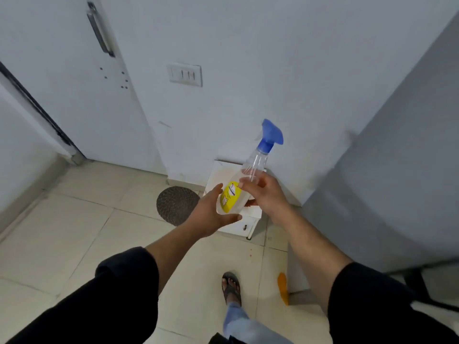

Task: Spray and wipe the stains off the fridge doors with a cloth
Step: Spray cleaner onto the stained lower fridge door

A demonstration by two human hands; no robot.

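Note:
A clear spray bottle [250, 170] with a blue trigger head and a yellow label tilts up to the right in the middle of the view. My right hand [267, 194] grips its upper body, fingers curled round it. My left hand [211, 212] cups the bottle's base from the left with fingers and thumb on either side. The grey fridge [387, 175] fills the right side, its door facing left. An orange cloth [283, 288] lies on the floor by the fridge's lower corner.
A small white cabinet [238, 227] stands against the wall just below the bottle. A round dark mat [176, 204] lies on the tiled floor beside it. A white door with a metal handle [99, 33] is at the left. My sandalled foot [232, 288] is below.

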